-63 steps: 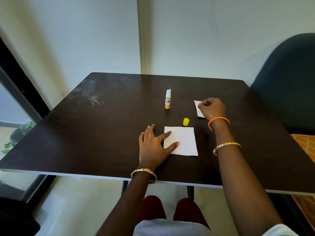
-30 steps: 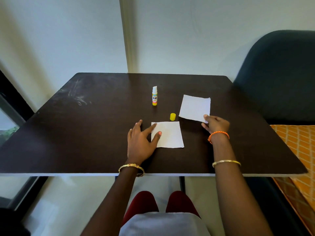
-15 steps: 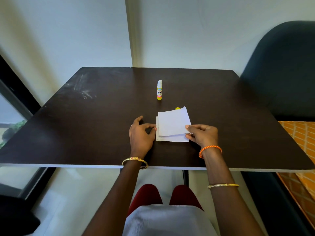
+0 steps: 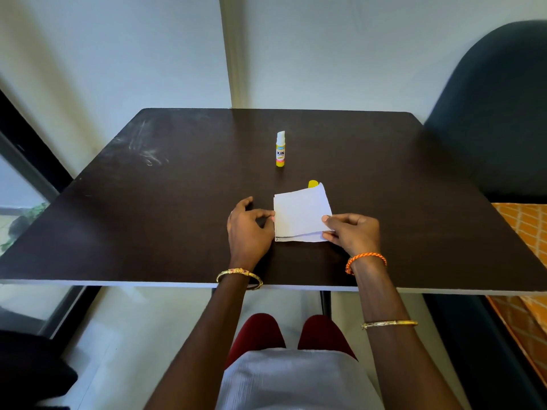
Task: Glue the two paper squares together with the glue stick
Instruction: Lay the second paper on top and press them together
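Dark desk point(image 4: 177, 220) holds two paper squares; the right hand point(image 4: 352, 232) fingers pinch the top square point(image 4: 299, 211) to line it up over the bottom square point(image 4: 307, 238). Left hand point(image 4: 250, 229) steadies the edge, holding nothing. Open glue stick point(image 4: 280, 149) stands behind, its yellow cap point(image 4: 312, 183) near

Upper paper square point(image 4: 300, 211) hides most of the yellow cap point(image 4: 312, 183).

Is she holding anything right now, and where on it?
The right hand pinches the top paper at its near right corner. The left hand holds nothing; its fingertips only touch the papers' left edge.
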